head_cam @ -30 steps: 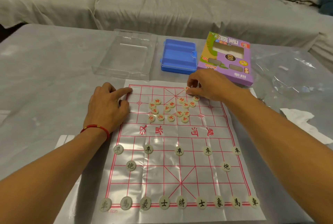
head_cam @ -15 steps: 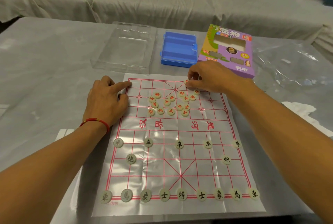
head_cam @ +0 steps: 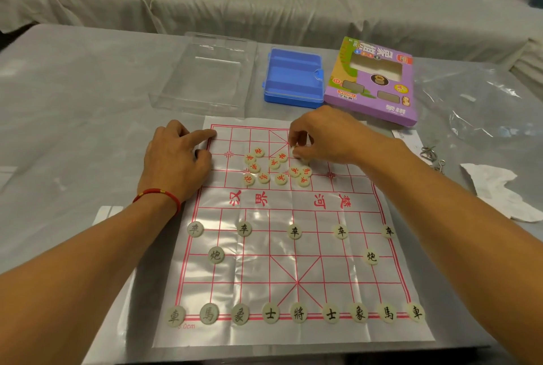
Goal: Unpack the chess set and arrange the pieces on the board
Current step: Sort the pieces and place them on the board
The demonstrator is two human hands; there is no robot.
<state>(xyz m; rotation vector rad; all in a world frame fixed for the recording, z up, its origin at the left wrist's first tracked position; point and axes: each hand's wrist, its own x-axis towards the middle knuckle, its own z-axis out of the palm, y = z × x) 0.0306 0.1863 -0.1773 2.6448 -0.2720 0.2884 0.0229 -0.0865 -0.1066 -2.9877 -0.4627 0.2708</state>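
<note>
A glossy paper chess board (head_cam: 293,253) with a red grid lies on the table. Black-lettered round pieces stand in place on the near half, among them the back row (head_cam: 298,313). Several red-lettered pieces (head_cam: 276,166) lie in a loose cluster on the far half. My left hand (head_cam: 176,159) rests on the board's far left corner, index finger stretched along the top line. My right hand (head_cam: 326,136) hovers at the cluster's right edge, its fingertips pinching a pale piece (head_cam: 294,148); the piece's face is hidden.
Behind the board sit a clear plastic lid (head_cam: 205,70), a blue tray (head_cam: 293,79) and a purple game box (head_cam: 373,79). Crumpled plastic wrap (head_cam: 476,100), white paper (head_cam: 499,191) and metal rings (head_cam: 430,154) lie at the right. A grey sofa runs along the back.
My right hand's fingers have curled and lifted slightly, pinching a piece at the cluster's right edge. The left hand stays on the corner. The view has tilted a little.
</note>
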